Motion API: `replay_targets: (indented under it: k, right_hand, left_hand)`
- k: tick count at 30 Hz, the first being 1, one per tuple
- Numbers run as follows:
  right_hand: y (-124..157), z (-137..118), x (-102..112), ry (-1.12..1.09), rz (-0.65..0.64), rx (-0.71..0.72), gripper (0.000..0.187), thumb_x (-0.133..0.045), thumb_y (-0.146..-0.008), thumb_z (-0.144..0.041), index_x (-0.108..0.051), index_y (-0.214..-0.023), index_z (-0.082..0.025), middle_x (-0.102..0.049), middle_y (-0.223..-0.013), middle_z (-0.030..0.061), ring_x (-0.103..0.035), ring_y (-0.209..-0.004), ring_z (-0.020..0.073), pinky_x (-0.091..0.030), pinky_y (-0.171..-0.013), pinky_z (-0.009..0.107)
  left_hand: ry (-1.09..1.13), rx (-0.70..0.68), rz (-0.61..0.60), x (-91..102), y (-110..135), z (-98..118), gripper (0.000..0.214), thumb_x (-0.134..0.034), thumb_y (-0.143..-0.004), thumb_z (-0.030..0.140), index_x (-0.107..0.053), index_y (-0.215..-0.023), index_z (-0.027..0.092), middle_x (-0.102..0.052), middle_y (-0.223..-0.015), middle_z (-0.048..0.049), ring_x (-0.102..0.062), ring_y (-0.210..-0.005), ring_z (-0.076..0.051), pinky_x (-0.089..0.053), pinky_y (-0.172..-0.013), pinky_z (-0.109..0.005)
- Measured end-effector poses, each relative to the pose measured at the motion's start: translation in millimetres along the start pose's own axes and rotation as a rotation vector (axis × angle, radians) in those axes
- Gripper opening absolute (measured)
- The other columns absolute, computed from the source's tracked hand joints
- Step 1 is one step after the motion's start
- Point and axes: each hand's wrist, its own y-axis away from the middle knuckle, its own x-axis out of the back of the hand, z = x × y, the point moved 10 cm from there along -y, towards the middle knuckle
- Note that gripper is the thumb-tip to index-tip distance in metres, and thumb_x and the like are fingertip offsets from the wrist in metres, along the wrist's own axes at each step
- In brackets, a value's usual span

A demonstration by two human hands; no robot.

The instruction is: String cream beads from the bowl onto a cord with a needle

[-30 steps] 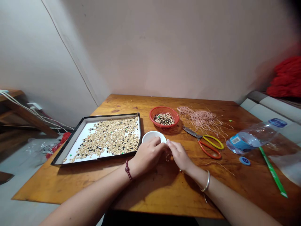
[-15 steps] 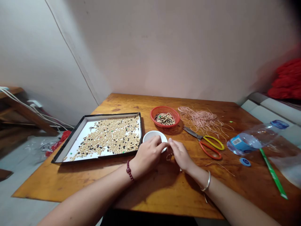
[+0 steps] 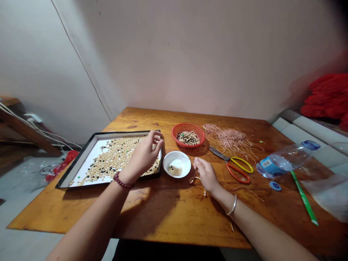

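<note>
My left hand (image 3: 145,150) hovers over the right side of a black-edged tray (image 3: 108,135) of small cream and dark beads (image 3: 114,159). Its fingers are curved, with the thumb apart from them, and nothing shows between them. Just right of a white bowl (image 3: 169,156), my right hand (image 3: 206,173) pinches a thin needle (image 3: 187,158) that points left over the bowl's rim. Some beads (image 3: 174,170) lie in the bottom of the bowl. Below my right hand hangs a beaded string (image 3: 195,179), partly hidden by the fingers.
Behind the bowl stands a red basket (image 3: 187,126) with beaded strands. Pink cord (image 3: 228,137) lies in a loose heap beside it. Scissors (image 3: 233,165), a plastic bottle (image 3: 285,159), a blue cap (image 3: 275,186) and a green strip (image 3: 304,197) are on the right.
My left hand has left my right hand at the bowl and moved left over the tray, its fingers parting. The bowl's beads and the needle now show. The view has shifted slightly.
</note>
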Motion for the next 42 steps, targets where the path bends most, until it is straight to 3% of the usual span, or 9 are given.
replay_targets:
  k: [4, 8, 11, 14, 19, 22, 26, 35, 42]
  right_hand:
    - [1, 0, -2, -0.023, -0.007, -0.024, 0.043, -0.038, -0.09, -0.053, -0.042, -0.062, -0.021, -0.038, -0.057, -0.0029, -0.033, -0.052, 0.012, -0.025, -0.049, 0.025]
    - [3, -2, -3, -0.026, -0.008, -0.003, 0.044, -0.039, -0.09, -0.053, -0.042, -0.062, -0.02, -0.041, -0.058, -0.0019, -0.036, -0.055, 0.0128, -0.027, -0.051, 0.025]
    - [2, 1, -4, -0.019, -0.011, 0.003, 0.044, -0.039, -0.091, -0.053, -0.042, -0.062, -0.02, -0.042, -0.059, -0.0014, -0.038, -0.057, 0.0133, -0.029, -0.054, 0.026]
    - [2, 5, -4, -0.004, -0.013, -0.001, 0.045, -0.038, -0.091, -0.054, -0.042, -0.062, -0.02, -0.042, -0.059, -0.0017, -0.038, -0.056, 0.0133, -0.029, -0.054, 0.026]
    - [3, 3, -3, 0.009, -0.004, 0.008, 0.045, -0.039, -0.091, -0.054, -0.044, -0.062, -0.02, -0.043, -0.058, -0.0018, -0.038, -0.056, 0.0132, -0.03, -0.054, 0.026]
    - [4, 3, -5, 0.01, -0.019, 0.006, 0.045, -0.038, -0.091, -0.054, -0.043, -0.062, -0.02, -0.042, -0.058, -0.002, -0.039, -0.056, 0.0134, -0.029, -0.054, 0.026]
    - [5, 4, -7, 0.006, -0.029, 0.003, 0.045, -0.038, -0.091, -0.054, -0.043, -0.062, -0.02, -0.043, -0.058, -0.0018, -0.039, -0.056, 0.0136, -0.029, -0.054, 0.027]
    - [4, 3, -6, 0.009, -0.029, 0.005, 0.046, -0.038, -0.091, -0.056, -0.042, -0.062, -0.02, -0.042, -0.057, -0.0019, -0.039, -0.055, 0.0137, -0.029, -0.054, 0.027]
    - [6, -1, -6, 0.02, -0.025, 0.023, 0.046, -0.037, -0.092, -0.055, -0.043, -0.062, -0.02, -0.043, -0.058, -0.0016, -0.04, -0.056, 0.0141, -0.03, -0.055, 0.027]
  left_hand:
    - [-0.121, -0.055, -0.462, -20.5, 18, -28, 0.026, -0.059, -0.084, 0.033, -0.058, -0.107, 0.021, -0.066, -0.106, -0.0053, -0.062, -0.094, -0.02, -0.048, -0.08, -0.033]
    - [-0.145, -0.019, -0.647, -38.4, 36, -49, 0.027, -0.066, -0.077, 0.039, -0.062, -0.096, 0.02, -0.067, -0.097, -0.0044, -0.061, -0.086, -0.02, -0.046, -0.073, -0.029]
    - [-0.2, -0.027, -0.625, -41.6, 32, -58, 0.022, -0.062, -0.079, 0.039, -0.061, -0.088, 0.019, -0.066, -0.089, -0.0045, -0.059, -0.08, -0.019, -0.044, -0.067, -0.027]
    - [-0.327, -0.001, -0.525, -30.9, 24, -71, 0.019, -0.053, -0.085, 0.036, -0.06, -0.082, 0.018, -0.063, -0.086, -0.0056, -0.058, -0.077, -0.019, -0.043, -0.067, -0.029]
    - [-0.421, -0.07, -0.327, -19.2, 20, -71, 0.034, -0.042, -0.092, 0.04, -0.058, -0.108, 0.015, -0.06, -0.106, -0.0121, -0.056, -0.1, -0.024, -0.044, -0.089, -0.038]
    - [-0.43, -0.195, -0.443, -47.4, 31, -64, 0.056, -0.043, -0.09, 0.053, -0.047, -0.131, 0.014, -0.049, -0.133, -0.0168, -0.043, -0.125, -0.03, -0.034, -0.104, -0.045]
    - [-0.463, -0.166, -0.599, -73.5, 36, -84, 0.072, -0.035, -0.088, 0.064, -0.034, -0.144, 0.019, -0.028, -0.153, -0.0136, -0.023, -0.141, -0.032, -0.019, -0.113, -0.047]
    - [-0.521, -0.048, -0.502, -54.6, 8, -139, 0.062, -0.024, -0.094, 0.058, -0.027, -0.148, 0.028, -0.024, -0.156, -0.0051, -0.02, -0.143, -0.027, -0.014, -0.114, -0.043]
    - [-0.564, 0.009, -0.527, -35.1, 12, -167, 0.063, -0.02, -0.094, 0.058, -0.023, -0.149, 0.026, -0.02, -0.157, -0.0079, -0.016, -0.144, -0.027, -0.013, -0.114, -0.046]
